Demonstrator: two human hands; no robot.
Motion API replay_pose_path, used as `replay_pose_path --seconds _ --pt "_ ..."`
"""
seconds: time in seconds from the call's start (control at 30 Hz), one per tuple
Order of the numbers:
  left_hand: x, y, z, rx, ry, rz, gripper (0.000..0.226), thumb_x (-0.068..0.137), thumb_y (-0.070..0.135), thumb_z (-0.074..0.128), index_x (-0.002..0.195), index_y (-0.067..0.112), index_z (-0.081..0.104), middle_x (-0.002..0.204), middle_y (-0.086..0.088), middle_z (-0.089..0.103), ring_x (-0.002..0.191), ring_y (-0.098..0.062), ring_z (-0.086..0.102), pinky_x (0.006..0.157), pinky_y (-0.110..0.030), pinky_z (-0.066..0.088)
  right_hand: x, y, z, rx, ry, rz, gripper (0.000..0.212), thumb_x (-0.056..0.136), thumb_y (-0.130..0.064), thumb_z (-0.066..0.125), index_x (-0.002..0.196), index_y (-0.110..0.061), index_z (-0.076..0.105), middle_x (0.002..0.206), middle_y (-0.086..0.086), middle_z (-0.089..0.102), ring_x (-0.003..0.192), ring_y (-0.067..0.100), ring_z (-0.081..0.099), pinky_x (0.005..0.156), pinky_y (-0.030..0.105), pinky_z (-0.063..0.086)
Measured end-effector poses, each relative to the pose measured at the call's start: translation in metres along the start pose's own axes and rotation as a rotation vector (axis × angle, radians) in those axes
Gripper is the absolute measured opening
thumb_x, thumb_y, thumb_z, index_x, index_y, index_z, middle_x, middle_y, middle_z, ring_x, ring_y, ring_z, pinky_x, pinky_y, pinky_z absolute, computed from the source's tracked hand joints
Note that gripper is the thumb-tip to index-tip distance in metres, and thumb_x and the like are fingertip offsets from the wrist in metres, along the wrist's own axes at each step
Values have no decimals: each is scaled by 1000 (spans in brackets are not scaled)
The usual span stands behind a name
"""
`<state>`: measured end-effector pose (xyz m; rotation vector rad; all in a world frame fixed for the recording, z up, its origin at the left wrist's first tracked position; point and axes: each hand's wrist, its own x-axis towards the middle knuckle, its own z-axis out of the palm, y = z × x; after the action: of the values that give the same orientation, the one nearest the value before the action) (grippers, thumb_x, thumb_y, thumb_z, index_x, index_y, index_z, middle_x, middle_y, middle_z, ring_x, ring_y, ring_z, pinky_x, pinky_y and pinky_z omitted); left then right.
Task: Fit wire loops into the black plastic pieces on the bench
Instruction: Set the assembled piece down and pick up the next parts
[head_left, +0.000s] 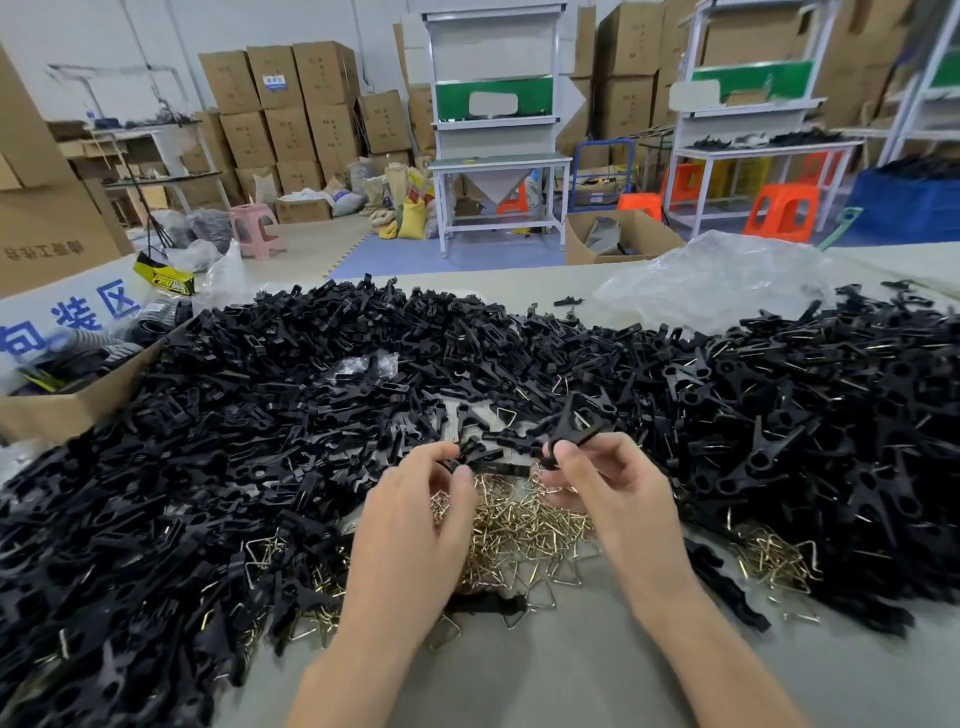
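On your left, the left heap of black plastic pieces (156, 493) lies spread over the desk (493, 675), within easy reach. Your left hand (415, 525) pinches one black piece (475, 458) at its fingertips. Just beneath lie the wire loops (519, 530), near enough for quick picking. Your right hand (618, 499) grips a second black piece (576, 436); whether it holds a loop too, I cannot tell. The right heap (831, 415) glints with wire, so it is likely finished work.

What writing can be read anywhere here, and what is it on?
"装区", in blue, after a partly cut-off character: white sign at left.
Blurred, unreadable: print on the near cardboard box.
Blurred: yellow-and-black packet.
Too small: blue label on a stacked box.
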<state>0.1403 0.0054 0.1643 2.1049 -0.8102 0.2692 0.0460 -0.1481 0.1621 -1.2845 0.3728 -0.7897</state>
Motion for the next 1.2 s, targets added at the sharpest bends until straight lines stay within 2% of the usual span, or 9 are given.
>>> replay_pose_path --seconds 0.13,0.33,0.5,0.57,0.67,0.83,0.93,1.07,1.2 --pt "0 -9 3 228 -78 -5 38 98 46 39 128 28 55 116 18 58 101 2 42 93 -22 32 5 0 -2 75 58 79 43 74 -37 79 106 -12 64 87 4 76 76 20 75 66 22 59" --pt "1 -12 7 341 -163 1 36 99 47 31 123 35 54 112 24 55 107 0 48 100 -23 31 18 -6 -9 256 66 260 42 73 -26 77 107 -4 65 84 6 75 70 14 71 64 21 59" --pt "0 -15 8 362 -178 -4 38 99 49 26 125 37 51 115 26 53 111 0 48 103 -24 31 65 -67 -29 759 89 122 41 91 -31 70 116 1 61 112 14 76 106 19 73 83 20 58" --pt "0 -15 10 365 -178 -6 37 100 50 26 127 39 49 115 27 51 112 2 46 104 -22 30 74 -76 -26 766 70 137 42 92 -29 70 120 0 58 114 18 74 109 25 72 84 23 59" --pt "1 -15 11 323 -137 -13 35 101 48 30 128 37 49 115 27 48 107 4 43 99 -19 30 67 -51 -7 327 -47 170 34 96 -23 67 126 -12 60 109 7 77 104 20 74 83 25 60" --pt "13 -18 8 306 -39 -32 35 100 40 46 132 28 52 124 13 54 111 -6 50 97 -24 38 47 11 24 -839 -236 -184 38 101 -30 58 139 -36 55 127 -19 61 113 -1 57 88 11 46" --pt "36 -25 9 434 -136 -25 42 100 39 48 142 31 44 140 6 48 126 -17 45 103 -31 39 50 29 36 -1262 -390 -234 46 103 -38 53 148 -32 46 142 -6 53 127 15 48 104 28 41" --pt "74 -26 14 512 -476 -8 53 101 38 45 152 39 31 156 7 37 145 -26 25 115 -46 31 61 29 45 -1420 -421 -184 39 104 -37 51 142 -28 52 138 0 54 128 25 46 105 39 40" --pt "98 -23 16 651 -634 7 44 101 42 48 144 40 43 140 -2 47 132 -31 41 103 -47 40 67 25 47 -1408 -447 -140 33 103 -34 53 134 -24 58 134 2 56 127 25 48 107 38 41"
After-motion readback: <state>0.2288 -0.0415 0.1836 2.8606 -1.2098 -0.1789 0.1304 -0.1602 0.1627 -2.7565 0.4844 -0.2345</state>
